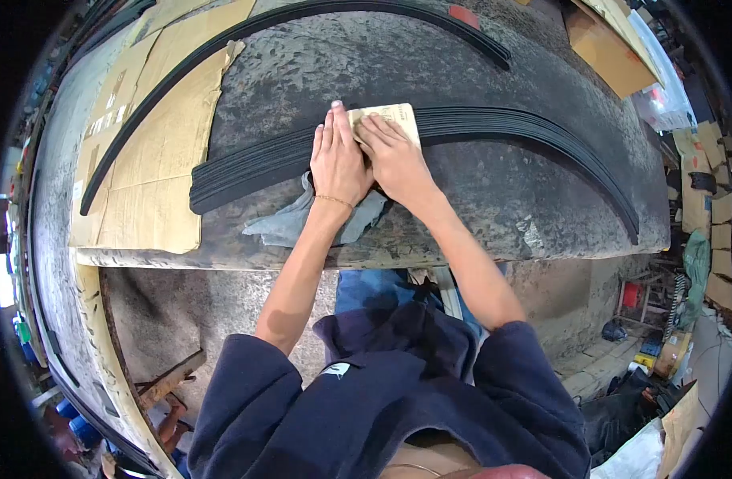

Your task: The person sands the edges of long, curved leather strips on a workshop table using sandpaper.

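Note:
A thick bundle of thin black curved strips lies across the dark tabletop. On its middle sits a beige printed paper card. My right hand presses on the card with its fingers close together and bent over it. My left hand rests on the bundle at the card's left edge, fingers stretched out. The two hands touch near the thumbs, which are mostly hidden. Beneath my wrists a crumpled grey cloth lies at the bundle's near side.
A single long black curved strip arcs across the far side, over a flat cardboard sheet on the left. A cardboard box stands at the far right. The table's front edge runs just before my body.

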Available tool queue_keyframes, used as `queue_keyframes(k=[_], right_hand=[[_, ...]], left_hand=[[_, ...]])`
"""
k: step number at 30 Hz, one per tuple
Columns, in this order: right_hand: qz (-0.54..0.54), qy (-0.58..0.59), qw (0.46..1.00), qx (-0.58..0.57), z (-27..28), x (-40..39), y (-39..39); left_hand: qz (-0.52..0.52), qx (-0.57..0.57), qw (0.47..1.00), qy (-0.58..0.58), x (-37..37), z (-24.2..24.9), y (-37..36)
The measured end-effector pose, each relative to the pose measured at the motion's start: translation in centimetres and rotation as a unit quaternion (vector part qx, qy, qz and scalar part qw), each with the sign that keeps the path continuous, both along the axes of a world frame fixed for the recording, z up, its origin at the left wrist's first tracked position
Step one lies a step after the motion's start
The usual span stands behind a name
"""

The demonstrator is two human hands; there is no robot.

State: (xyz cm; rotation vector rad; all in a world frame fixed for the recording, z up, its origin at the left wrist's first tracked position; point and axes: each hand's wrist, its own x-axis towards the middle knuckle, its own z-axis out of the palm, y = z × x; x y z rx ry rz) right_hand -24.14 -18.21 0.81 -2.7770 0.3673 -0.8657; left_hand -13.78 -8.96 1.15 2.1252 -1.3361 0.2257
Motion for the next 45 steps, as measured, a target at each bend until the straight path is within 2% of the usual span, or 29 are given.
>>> queue_keyframes(k=[2, 3, 4, 5, 6, 7, 10, 12, 14, 17, 19, 20, 21, 22, 24, 25, 26, 28, 29, 32, 34, 36, 38, 39, 40, 41, 43, 45], right_hand=[[0.004, 0.031, 0.997, 0.067, 1.9, -2.5, -2.0], [-0.042, 0.049, 0.997, 0.038, 1.8, -4.7, -4.3], [-0.136, 0.053, 0.989, 0.009, 1.8, -7.2, -6.9], [-0.24, 0.078, 0.952, 0.171, 3.9, -9.7, -9.0], [-0.276, 0.04, 0.941, 0.194, 3.2, -12.6, -12.5], [-0.271, -0.012, 0.96, 0.069, 3.0, -14.6, -14.5], [-0.273, 0.004, 0.954, 0.125, 2.9, -9.6, -10.9], [-0.144, 0.075, 0.987, 0.016, 2.1, -3.9, -4.8], [-0.011, 0.014, 1.0, 0.01, 1.1, -0.6, 0.0], [0.005, 0.023, 0.999, 0.029, 1.6, -4.6, -4.4], [-0.18, 0.053, 0.982, 0.023, 1.6, -9.3, -9.1], [-0.238, 0.061, 0.964, 0.097, 2.1, -11.8, -11.9], [-0.194, -0.034, 0.979, 0.055, 2.3, -13.7, -14.4], [-0.286, -0.022, 0.948, 0.138, 2.5, -13.8, -14.9], [-0.308, 0.02, 0.945, 0.104, 2.3, -10.8, -13.7], [-0.245, 0.013, 0.96, 0.135, 2.6, -8.0, -11.2], [-0.143, 0.017, 0.987, 0.065, 0.9, -5.4, -9.3], [-0.001, 0.072, 0.995, 0.074, 2.8, -0.9, -2.5], [0.038, -0.043, 0.998, -0.001, 1.6, -0.2, -1.0], [-0.02, -0.003, 0.999, 0.025, 1.3, -5.3, -5.7], [-0.155, -0.011, 0.986, 0.057, 1.5, -10.5, -10.8], [-0.292, -0.027, 0.946, 0.139, 2.6, -14.6, -14.4], [-0.307, -0.044, 0.948, 0.072, 0.6, -14.0, -14.8], [-0.275, -0.047, 0.953, 0.117, 1.0, -11.7, -12.1], [-0.227, -0.023, 0.971, 0.066, 1.4, -9.2, -8.4], [-0.165, -0.022, 0.986, 0.001, -1.1, -6.9, -6.2], [0.001, -0.017, 1.0, 0.016, 0.4, -4.5, 0.0], [-0.017, 0.005, 1.0, 0.021, 0.9, -6.7, -2.2]], left_hand=[[-0.007, 0.004, 1.0, 0.013, -0.1, 0.1, 0.3], [-0.006, 0.003, 1.0, 0.014, -0.1, 0.4, 0.2], [-0.004, 0.008, 1.0, 0.017, -0.2, 0.6, 0.2], [-0.001, 0.014, 1.0, 0.021, -0.3, 0.7, 0.3], [0.003, 0.012, 1.0, 0.024, -0.4, 0.7, 0.2], [0.01, 0.015, 1.0, 0.014, -0.4, 0.6, 0.1], [0.014, 0.009, 1.0, 0.003, -0.7, 0.7, 0.0], [0.013, 0.006, 1.0, -0.004, -0.4, -0.1, -0.1], [0.002, -0.03, 0.999, -0.032, 0.1, -1.2, -0.1], [-0.003, -0.012, 1.0, -0.002, -0.3, 0.0, 0.2], [0.001, -0.016, 1.0, 0.019, -0.6, 0.2, 0.2], [0.003, -0.018, 1.0, 0.019, -0.7, 0.2, 0.1], [0.006, -0.013, 1.0, 0.011, -0.7, 0.2, 0.0], [0.007, -0.008, 1.0, 0.004, -0.7, 0.2, 0.1], [0.008, -0.014, 1.0, 0.0, -0.7, 0.4, -0.1], [0.007, -0.013, 1.0, 0.0, -0.7, 0.5, -0.1], [0.005, -0.008, 1.0, -0.001, -0.7, 0.4, 0.1], [-0.001, -0.012, 1.0, -0.018, -0.3, -0.8, 0.1], [-0.005, -0.022, 0.999, -0.03, 0.1, -1.0, 0.0], [0.001, 0.001, 1.0, -0.006, -0.4, 0.1, 0.2], [0.004, 0.005, 1.0, -0.002, -0.7, -0.1, 0.2], [0.016, 0.045, 0.995, -0.082, -0.5, -0.5, 0.0], [0.019, 0.048, 0.996, -0.077, -0.7, -0.6, -0.1], [0.019, 0.05, 0.996, -0.077, -0.7, -0.5, -0.1], [0.019, 0.055, 0.995, -0.077, -0.7, -0.5, -0.1], [0.018, 0.058, 0.995, -0.082, -0.6, -0.6, 0.0], [0.012, 0.081, 0.991, -0.106, -0.2, -0.6, 0.1], [0.004, 0.1, 0.987, -0.127, 0.0, -0.7, 0.2]])
